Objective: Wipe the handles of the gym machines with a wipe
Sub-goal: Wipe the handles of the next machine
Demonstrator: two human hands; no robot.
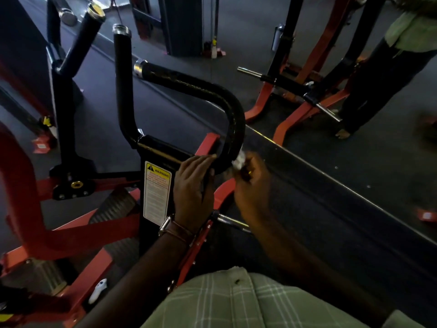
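A gym floor: red-framed weight machines [28,209] with black padded handles [203,91] stand on dark rubber flooring [307,209], a yellow-headed warning label [157,192] on one upright, bare plate-loading pegs [250,72] nearby, a wall mirror [307,31] behind.

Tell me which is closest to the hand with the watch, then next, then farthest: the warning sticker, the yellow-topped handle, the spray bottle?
Measured from the left hand in the head view:
1. Warning sticker: just left of the hand, on the black post.
2. Yellow-topped handle: up at the far left.
3. Spray bottle: at the top middle, on the floor by the dark column.
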